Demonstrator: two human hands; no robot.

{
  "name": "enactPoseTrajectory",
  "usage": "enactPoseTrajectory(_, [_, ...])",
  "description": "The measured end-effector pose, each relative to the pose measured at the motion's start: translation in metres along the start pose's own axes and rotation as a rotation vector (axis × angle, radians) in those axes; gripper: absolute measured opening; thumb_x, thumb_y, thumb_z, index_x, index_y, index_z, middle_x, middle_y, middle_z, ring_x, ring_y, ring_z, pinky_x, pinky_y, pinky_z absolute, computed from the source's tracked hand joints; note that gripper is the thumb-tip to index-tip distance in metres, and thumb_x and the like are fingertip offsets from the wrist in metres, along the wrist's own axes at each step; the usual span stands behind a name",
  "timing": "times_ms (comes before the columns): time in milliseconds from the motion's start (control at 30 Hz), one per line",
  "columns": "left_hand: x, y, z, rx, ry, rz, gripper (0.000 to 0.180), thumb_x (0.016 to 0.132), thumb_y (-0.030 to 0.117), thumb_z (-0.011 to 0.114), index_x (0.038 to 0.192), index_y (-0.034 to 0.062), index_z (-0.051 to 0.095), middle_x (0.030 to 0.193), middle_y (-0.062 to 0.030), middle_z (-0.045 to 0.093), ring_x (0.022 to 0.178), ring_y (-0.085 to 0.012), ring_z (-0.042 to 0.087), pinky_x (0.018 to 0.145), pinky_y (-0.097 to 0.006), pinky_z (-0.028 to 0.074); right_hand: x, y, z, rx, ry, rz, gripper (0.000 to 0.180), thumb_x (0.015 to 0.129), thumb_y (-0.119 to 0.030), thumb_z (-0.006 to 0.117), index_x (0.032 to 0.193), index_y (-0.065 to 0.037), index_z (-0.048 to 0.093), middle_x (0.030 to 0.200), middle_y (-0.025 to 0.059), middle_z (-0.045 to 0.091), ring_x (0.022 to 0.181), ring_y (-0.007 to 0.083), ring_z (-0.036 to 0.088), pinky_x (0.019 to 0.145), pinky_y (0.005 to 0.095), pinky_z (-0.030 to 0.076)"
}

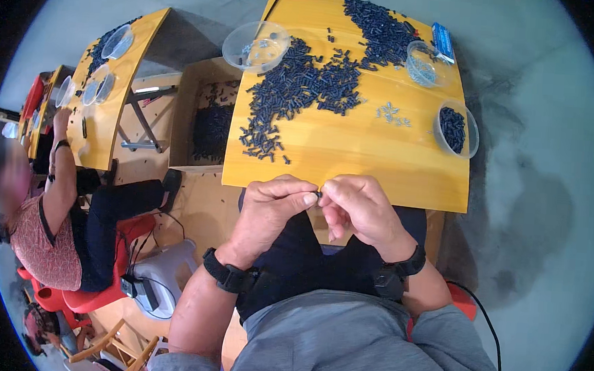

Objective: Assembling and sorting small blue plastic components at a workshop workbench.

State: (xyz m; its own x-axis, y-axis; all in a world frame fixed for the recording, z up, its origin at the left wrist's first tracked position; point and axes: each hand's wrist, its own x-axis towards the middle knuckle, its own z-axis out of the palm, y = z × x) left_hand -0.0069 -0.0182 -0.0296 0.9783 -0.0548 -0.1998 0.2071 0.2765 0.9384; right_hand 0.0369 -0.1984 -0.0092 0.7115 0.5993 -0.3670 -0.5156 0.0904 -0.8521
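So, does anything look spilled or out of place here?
The clear bowl on the left of the near yellow table juts past the edge, which looks precarious. Some silver bits lie loose outside any bowl, perhaps deliberately.

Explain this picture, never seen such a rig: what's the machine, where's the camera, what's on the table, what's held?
No machine is doing the handling: it's a person's bare left hand and right hand. The single picture comes from a wide fisheye camera on their head, looking down, so edges bend; its left is their left.

On the yellow table lie heaps of small dark pieces, a few silvery bits, a blue box and three clear bowls. Both hands' fingertips meet around one small dark part, its shape mostly hidden. Another person sits at left.
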Motion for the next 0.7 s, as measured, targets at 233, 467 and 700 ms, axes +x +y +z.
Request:
enactPoseTrajectory(233, [-0.002,0.000,0.001,-0.038,-0.018,-0.036,0.014,0.082,-0.004,0.065,0.095,-0.0016,0.069,0.089,-0.0059,0.067,0.083,-0.0108,0.061,0.077,-0.023,0.050,0.004,-0.004,0.001,-0.054,-0.034,0.027,0.030,0.094,-0.025,0.053,0.081,0.001,0.059,0.056,0.0018,0.054,0.043,0.0079,0.052,0.041,0.0221,0.045])
enactPoseTrajectory(467, [-0.001,-0.003,0.003,-0.132,-0.042,-0.048,0.023,0.083,-0.004,0.062,0.106,0.0009,0.063,0.089,-0.0095,0.068,0.084,-0.0156,0.065,0.077,-0.028,0.053,0.005,-0.012,0.002,0.000,0.018,0.010,0.028,0.095,-0.020,0.051,0.078,0.001,0.058,0.056,0.0020,0.054,0.044,0.0089,0.052,0.042,0.0225,0.044])
enactPoseTrajectory(700, [-0.003,-0.004,0.000,-0.187,-0.026,-0.063,0.015,0.088,0.001,0.059,0.102,0.0012,0.065,0.089,-0.0098,0.068,0.082,-0.0166,0.066,0.076,-0.029,0.053,0.006,-0.016,0.000,-0.188,0.008,-0.035,0.025,0.093,-0.016,0.051,0.076,0.001,0.058,0.056,0.0011,0.054,0.046,0.0081,0.053,0.043,0.0218,0.041])
